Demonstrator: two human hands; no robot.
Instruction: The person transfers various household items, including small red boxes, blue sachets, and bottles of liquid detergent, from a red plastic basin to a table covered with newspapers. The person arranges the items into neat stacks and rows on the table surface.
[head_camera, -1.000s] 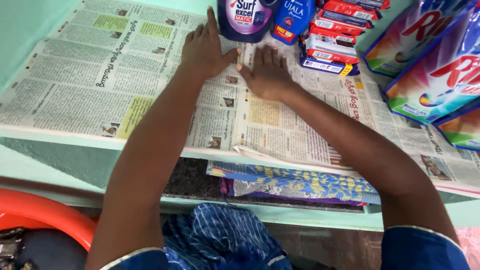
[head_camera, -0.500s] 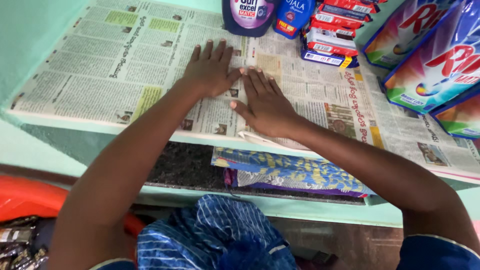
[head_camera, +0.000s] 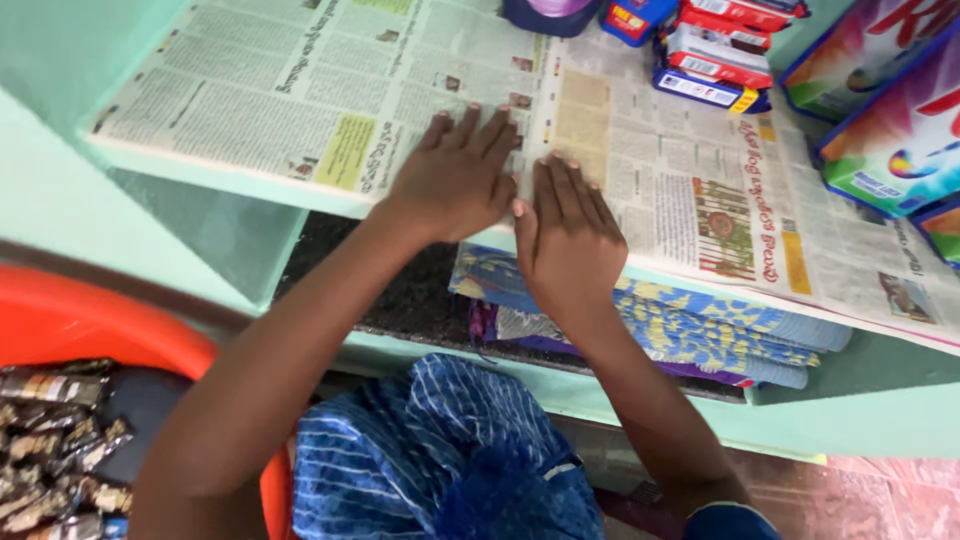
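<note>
Here, both of the person's hands press flat on a newspaper sheet (head_camera: 300, 110) that lines a pale green shelf (head_camera: 230, 175): the left hand (head_camera: 455, 175) lies open, fingers spread, holding nothing, near the sheet's centre fold, and the right hand (head_camera: 570, 235) lies open just beside it, its heel at the shelf's front edge, thumb close to the left hand. The paper covers the shelf from the left end to the right, its front margin running right along the lip. Judging from this, the thin sheet could wrinkle, tear at the fold or slide off the front if the palms push unevenly, and it might nudge the soap packets (head_camera: 715, 50) and detergent boxes (head_camera: 890, 130) standing on it at the back right. Below, a folded patterned cloth (head_camera: 700, 340) lies on a dark lower shelf (head_camera: 400, 300), partly hidden by the right forearm. An orange tub (head_camera: 80, 320) at the lower left holds dark wrapped packets (head_camera: 50, 440), too blurred to identify. A purple-capped bottle (head_camera: 555, 12) is cut off by the top edge, and the boxes by the right edge.
</note>
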